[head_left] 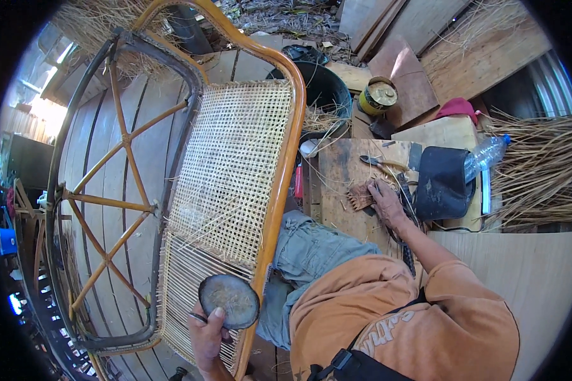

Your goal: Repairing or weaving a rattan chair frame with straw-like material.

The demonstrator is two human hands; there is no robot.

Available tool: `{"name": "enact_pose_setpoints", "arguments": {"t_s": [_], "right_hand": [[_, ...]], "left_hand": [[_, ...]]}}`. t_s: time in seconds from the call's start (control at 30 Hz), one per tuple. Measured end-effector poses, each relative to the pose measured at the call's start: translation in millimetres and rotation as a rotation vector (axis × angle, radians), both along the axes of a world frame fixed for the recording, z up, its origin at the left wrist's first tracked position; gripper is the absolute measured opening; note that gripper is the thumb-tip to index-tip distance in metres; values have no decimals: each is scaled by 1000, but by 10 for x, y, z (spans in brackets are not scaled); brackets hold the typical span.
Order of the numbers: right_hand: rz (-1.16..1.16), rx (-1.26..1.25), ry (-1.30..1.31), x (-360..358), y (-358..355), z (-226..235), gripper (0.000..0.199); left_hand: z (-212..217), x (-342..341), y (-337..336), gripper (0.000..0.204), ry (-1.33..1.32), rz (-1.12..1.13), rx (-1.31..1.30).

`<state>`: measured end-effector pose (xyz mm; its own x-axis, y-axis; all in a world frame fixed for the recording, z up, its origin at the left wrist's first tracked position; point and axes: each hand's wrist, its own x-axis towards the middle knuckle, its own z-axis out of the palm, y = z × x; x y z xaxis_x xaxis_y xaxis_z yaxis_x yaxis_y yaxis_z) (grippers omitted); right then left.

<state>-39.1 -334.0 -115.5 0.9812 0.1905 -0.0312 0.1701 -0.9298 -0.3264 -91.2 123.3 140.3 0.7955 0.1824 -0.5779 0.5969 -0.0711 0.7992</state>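
My left hand (206,336) grips a round, shallow dish (230,301) with a dark rim and a pale, worn inside, its thumb on the near edge. The dish is in front of the lower part of a cane chair panel (229,159). Above, the panel's open weave is dense; lower down only loose parallel strands (194,267) show. My right hand (389,206) is low over a wooden board (337,165), fingers closed around something dark that is mostly hidden. A brown, toothed, comb-like piece (360,195) lies against its fingers. Beyond are pliers (384,164) with tan handles.
A bent rattan frame (127,136) with crossed struts stands on the slatted floor at left. Right of the board are a black pouch (445,181), a plastic bottle (487,155) and cane bundles (533,165). A dark bucket (330,95) and a tin (380,95) stand farther off.
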Motion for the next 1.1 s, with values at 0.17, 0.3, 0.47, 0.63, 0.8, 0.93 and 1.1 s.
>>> {"name": "enact_pose_setpoints", "arguments": {"t_s": [0.17, 0.3, 0.47, 0.63, 0.8, 0.93, 1.1], "right_hand": [[-30, 59, 3, 159, -35, -4, 55], [-157, 23, -110, 164, 113, 139, 52], [-19, -147, 156, -89, 255, 228, 39], [-4, -214, 11, -245, 285, -88, 29], [-214, -130, 300, -22, 801, 250, 38], [36, -33, 290, 166, 1660, 346, 37], [284, 82, 270, 194, 2454, 471, 34]], "left_hand": [[-568, -383, -385, 35, 17, 213, -146], [-915, -613, -780, 31, -27, 293, -245], [-1094, -903, -1006, 31, -22, 457, -287], [-1385, -866, -1017, 32, 11, 358, -303], [-1340, -878, -935, 33, -68, 436, -313], [-1669, -974, -899, 30, -83, 441, -369], [-1789, -1105, -906, 26, -206, 621, -515]]}}
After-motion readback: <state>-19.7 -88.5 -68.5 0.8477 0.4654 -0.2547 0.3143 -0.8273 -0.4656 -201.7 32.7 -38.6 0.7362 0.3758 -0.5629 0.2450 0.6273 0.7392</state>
